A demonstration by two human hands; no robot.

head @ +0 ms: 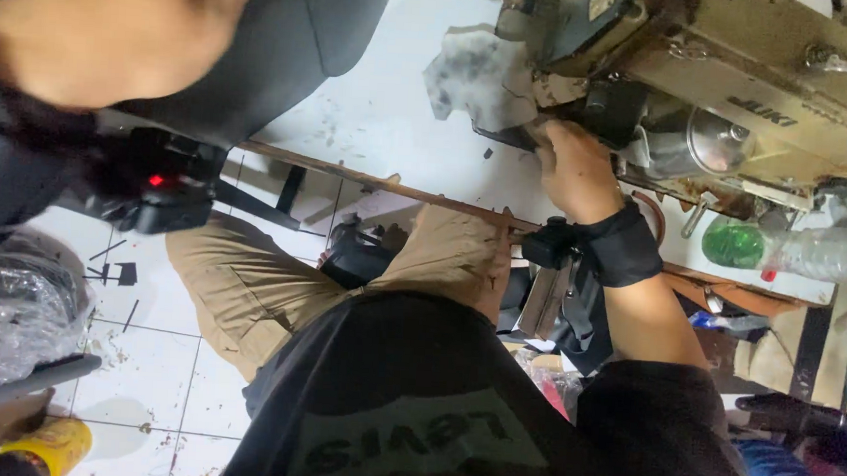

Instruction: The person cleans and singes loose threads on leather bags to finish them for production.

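My right hand (pixel 574 169) reaches up to a worn beige sewing machine (pixel 741 81) at the top right. Its fingers are tucked under the machine head, at the edge of a grey piece of fabric (pixel 475 77) lying on the white table (pixel 381 120). A black strap (pixel 621 246) wraps that wrist. My left hand (pixel 96 28) is raised close to the camera at the top left, badly blurred, with nothing visible in it. On its forearm sits a black device with a small red light (pixel 160 190). My black shirt and khaki trousers (pixel 247 287) fill the lower middle.
A green plastic bottle (pixel 732 243) and a clear bottle (pixel 828 252) lie under the machine at the right. A crumpled plastic bag (pixel 14 313) sits on the white tiled floor (pixel 146 368) at the left, with a yellow object (pixel 46 440) below it. Dark cloth (pixel 810 422) lies at the lower right.
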